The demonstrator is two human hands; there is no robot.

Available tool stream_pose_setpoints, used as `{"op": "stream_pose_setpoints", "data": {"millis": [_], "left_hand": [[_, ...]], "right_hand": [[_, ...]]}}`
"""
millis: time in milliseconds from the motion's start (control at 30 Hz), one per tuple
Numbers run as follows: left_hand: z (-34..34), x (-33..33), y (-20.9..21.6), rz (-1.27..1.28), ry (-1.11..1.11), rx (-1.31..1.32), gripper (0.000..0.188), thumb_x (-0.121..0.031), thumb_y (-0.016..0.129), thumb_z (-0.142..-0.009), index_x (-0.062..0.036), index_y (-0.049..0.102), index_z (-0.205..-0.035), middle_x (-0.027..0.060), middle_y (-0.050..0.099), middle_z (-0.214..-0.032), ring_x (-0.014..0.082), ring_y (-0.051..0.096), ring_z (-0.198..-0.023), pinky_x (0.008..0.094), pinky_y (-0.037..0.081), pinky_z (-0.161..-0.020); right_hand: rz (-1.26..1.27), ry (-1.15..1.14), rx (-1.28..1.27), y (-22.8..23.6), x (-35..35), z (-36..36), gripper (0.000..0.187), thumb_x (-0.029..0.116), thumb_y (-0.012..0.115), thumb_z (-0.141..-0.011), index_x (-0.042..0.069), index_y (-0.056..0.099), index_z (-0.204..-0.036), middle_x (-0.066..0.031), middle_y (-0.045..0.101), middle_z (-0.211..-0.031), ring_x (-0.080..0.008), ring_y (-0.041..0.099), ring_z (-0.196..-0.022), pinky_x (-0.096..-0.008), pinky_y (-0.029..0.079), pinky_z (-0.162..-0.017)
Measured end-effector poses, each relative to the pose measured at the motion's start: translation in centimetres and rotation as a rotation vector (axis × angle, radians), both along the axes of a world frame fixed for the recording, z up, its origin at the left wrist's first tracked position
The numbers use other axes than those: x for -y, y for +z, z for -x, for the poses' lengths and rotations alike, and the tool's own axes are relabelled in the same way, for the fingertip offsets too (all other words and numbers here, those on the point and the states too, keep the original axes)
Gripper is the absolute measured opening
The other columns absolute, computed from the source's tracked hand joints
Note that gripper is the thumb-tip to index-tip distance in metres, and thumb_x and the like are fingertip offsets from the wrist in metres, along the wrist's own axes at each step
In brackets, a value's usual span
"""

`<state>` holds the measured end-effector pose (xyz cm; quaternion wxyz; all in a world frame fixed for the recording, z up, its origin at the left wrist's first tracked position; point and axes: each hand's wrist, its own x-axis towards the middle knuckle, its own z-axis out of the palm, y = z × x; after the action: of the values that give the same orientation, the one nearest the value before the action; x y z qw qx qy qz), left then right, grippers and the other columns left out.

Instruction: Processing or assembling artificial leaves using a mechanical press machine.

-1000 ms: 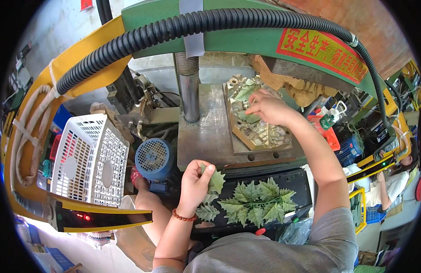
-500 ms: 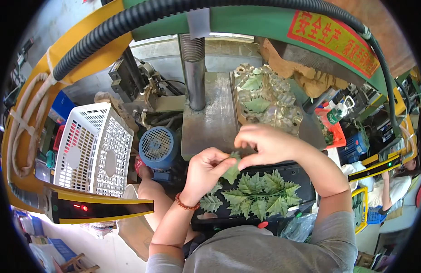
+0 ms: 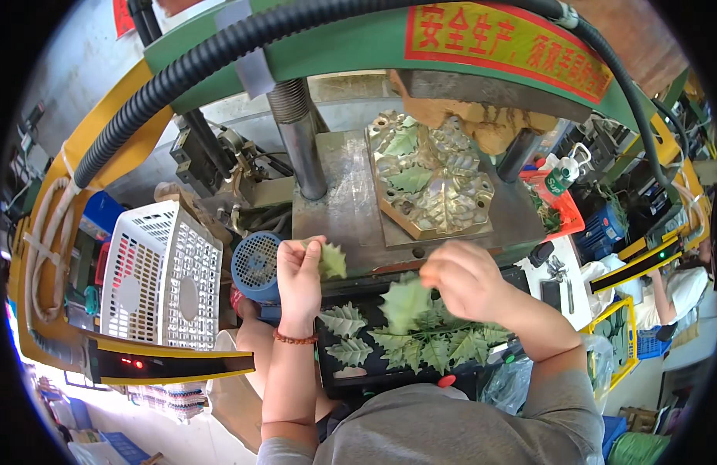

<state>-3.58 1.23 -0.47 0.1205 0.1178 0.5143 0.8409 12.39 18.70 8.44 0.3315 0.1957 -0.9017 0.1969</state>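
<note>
One green lobed leaf (image 3: 405, 302), blurred, is at the fingertips of the right hand (image 3: 468, 280) near the centre of the frame, the fingers drawn together and pinching its upper edge. A second leaf (image 3: 333, 262), lighter green, stands in the left hand (image 3: 299, 270), left of centre, held between thumb and curled fingers. The left wrist bears a reddish beaded bracelet (image 3: 295, 339). Below the right hand, a leaf cluster (image 3: 437, 353) lies on a black tray (image 3: 360, 294); two loose leaves (image 3: 343, 319) lie on its left part, one above the other. Above centre, a metal mould (image 3: 455, 205) with a leaf-shaped relief sits on a steel plate (image 3: 335, 174), with two further leaves (image 3: 410, 179) resting on its left part. A steel column (image 3: 300, 155) rises left of the mould, under the green press frame (image 3: 335, 48). A black corrugated hose (image 3: 180, 84) arches across the upper left, and a red and yellow sign (image 3: 506, 48) is fixed at upper right. At left stand a white perforated basket (image 3: 197, 283) and, just beside it, a blue motor (image 3: 255, 267). An orange-red bin (image 3: 566, 208) is at right, and a yellow crate (image 3: 628, 345) at lower right.
</note>
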Motion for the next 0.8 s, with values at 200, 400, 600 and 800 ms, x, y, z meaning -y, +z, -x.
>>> {"op": "stream_pose_setpoints", "data": {"millis": [200, 400, 600, 800], "left_hand": [[-4.2, -1.5, 3.8, 0.02, -0.785, 0.201, 0.009, -0.01, 0.06, -0.09, -0.0045, 0.058, -0.098, 0.0, 0.052, -0.065, 0.0043, 0.036, -0.047, 0.0164, 0.025, -0.042], [-2.6, -1.4, 3.4, 0.017, -0.47, 0.226, 0.004, -0.007, 0.061, -0.089, -0.0043, 0.063, -0.091, -0.0001, 0.055, -0.067, 0.0032, 0.036, -0.046, 0.0164, 0.026, -0.04], [-1.5, -2.6, 3.4, 0.16, -0.182, -0.256, 0.006, -0.01, 0.061, -0.089, -0.0041, 0.064, -0.088, 0.0017, 0.06, -0.074, 0.0035, 0.042, -0.05, 0.0163, 0.031, -0.043], [-2.2, -2.9, 5.7, 0.26, -0.916, 0.004, 0.012, -0.015, 0.064, -0.089, -0.0032, 0.065, -0.089, 0.0016, 0.061, -0.075, 0.0054, 0.049, -0.062, 0.0148, 0.035, -0.054]], "right_hand": [[-0.185, -0.117, -0.229, -1.1, -0.9, 1.1, 0.011, 0.005, 0.063, -0.075, 0.003, 0.06, -0.085, -0.006, 0.056, -0.081, -0.0206, 0.053, -0.064, -0.0299, 0.044, -0.059], [-0.189, -0.182, -0.33, -1.3, -2.3, -0.1, 0.012, 0.007, 0.063, -0.076, 0.004, 0.06, -0.087, -0.0058, 0.058, -0.085, -0.0183, 0.054, -0.067, -0.0278, 0.044, -0.059], [0.067, -0.177, -0.126, -1.7, -5.3, 1.0, 0.014, 0.009, 0.064, -0.076, 0.004, 0.061, -0.089, -0.0057, 0.059, -0.086, -0.0164, 0.054, -0.069, -0.0267, 0.043, -0.061], [-0.363, -0.073, -0.097, -1.1, -3.0, 1.5, 0.014, 0.012, 0.063, -0.079, 0.003, 0.06, -0.09, -0.007, 0.059, -0.088, -0.0168, 0.056, -0.071, -0.0268, 0.044, -0.063]]}}
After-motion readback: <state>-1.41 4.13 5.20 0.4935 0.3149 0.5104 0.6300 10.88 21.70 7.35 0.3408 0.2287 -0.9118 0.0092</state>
